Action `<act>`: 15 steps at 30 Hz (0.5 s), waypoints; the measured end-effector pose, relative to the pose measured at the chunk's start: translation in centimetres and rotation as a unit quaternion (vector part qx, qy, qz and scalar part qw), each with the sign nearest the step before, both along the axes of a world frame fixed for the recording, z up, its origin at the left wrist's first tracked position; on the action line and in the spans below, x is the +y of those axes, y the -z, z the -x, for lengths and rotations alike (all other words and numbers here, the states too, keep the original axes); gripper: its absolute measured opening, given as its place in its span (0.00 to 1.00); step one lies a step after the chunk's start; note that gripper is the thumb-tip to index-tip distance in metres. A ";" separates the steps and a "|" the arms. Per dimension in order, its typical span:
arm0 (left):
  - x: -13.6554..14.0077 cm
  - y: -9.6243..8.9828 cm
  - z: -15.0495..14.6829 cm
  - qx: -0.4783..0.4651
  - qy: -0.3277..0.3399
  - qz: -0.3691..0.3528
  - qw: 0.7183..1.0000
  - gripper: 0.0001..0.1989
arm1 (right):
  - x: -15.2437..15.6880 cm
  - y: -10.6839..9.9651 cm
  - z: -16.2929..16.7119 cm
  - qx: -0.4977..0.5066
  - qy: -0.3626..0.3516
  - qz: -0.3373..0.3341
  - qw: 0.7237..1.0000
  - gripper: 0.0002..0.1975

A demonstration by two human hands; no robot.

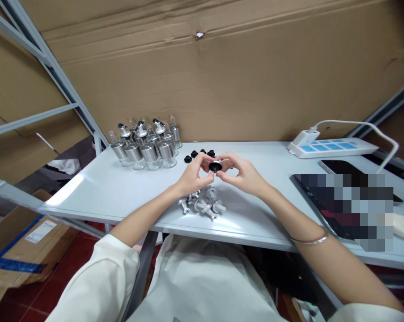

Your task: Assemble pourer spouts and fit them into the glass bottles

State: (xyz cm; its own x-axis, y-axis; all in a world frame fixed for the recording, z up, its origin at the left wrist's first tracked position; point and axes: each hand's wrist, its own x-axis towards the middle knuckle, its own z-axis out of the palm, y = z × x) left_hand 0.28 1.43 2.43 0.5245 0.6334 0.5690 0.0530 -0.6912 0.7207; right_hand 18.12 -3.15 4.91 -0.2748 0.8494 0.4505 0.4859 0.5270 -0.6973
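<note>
Above the middle of the white table, my left hand and my right hand meet around a black round stopper. Fingertips of both hands pinch it from either side. A pale rim shows behind its black disc; whatever joins it there is hidden. Just below my hands lies a loose pile of silver pourer spouts. Several more black stoppers sit on the table behind my hands, partly covered by them.
Glass bottles with metal sleeves stand grouped at the back left, some topped with pourer spouts. A power strip with a charger lies back right, near a phone and a partly blurred dark device. Cardboard walls the back.
</note>
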 end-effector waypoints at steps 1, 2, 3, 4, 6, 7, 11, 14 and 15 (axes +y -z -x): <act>0.0 0.0 0.0 0.003 -0.004 -0.018 1.000 0.15 | 0.0 0.0 0.0 -0.004 0.004 -0.001 1.000 0.12; 0.1 0.1 0.0 0.006 -0.007 -0.036 0.999 0.15 | 0.0 0.1 0.0 -0.005 0.005 -0.001 1.000 0.12; 0.1 0.1 0.0 0.007 -0.009 -0.050 0.999 0.15 | 0.0 0.2 0.1 -0.002 0.004 0.002 1.000 0.12; 0.0 0.1 -0.1 0.009 -0.009 -0.060 0.998 0.15 | 0.0 0.2 0.1 0.004 0.002 0.005 1.000 0.12; 0.0 0.1 -0.1 0.008 -0.009 -0.066 0.998 0.15 | 0.0 0.4 0.1 0.017 0.002 0.009 1.000 0.13; -0.1 0.1 -0.1 0.009 -0.009 -0.064 0.998 0.15 | 0.0 0.4 0.1 0.021 0.005 0.008 1.000 0.14; 0.0 0.1 -0.2 0.023 -0.004 -0.048 0.999 0.15 | 0.0 0.3 0.1 0.017 0.022 0.003 1.000 0.15; 0.1 -0.1 -0.1 0.023 -0.008 -0.050 0.998 0.14 | 0.0 0.2 0.0 0.017 0.015 0.009 1.000 0.15; 0.1 -0.1 -0.1 0.018 -0.012 -0.055 0.998 0.13 | 0.1 0.1 -0.1 0.019 0.009 0.008 1.000 0.15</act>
State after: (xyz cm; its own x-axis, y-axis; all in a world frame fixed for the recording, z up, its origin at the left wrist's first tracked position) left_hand 0.37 1.49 2.56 0.5315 0.5809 0.6165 0.0951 -0.7642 0.6380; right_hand 18.21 -3.09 4.77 -0.2423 0.8616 0.4460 0.4686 0.5065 -0.7238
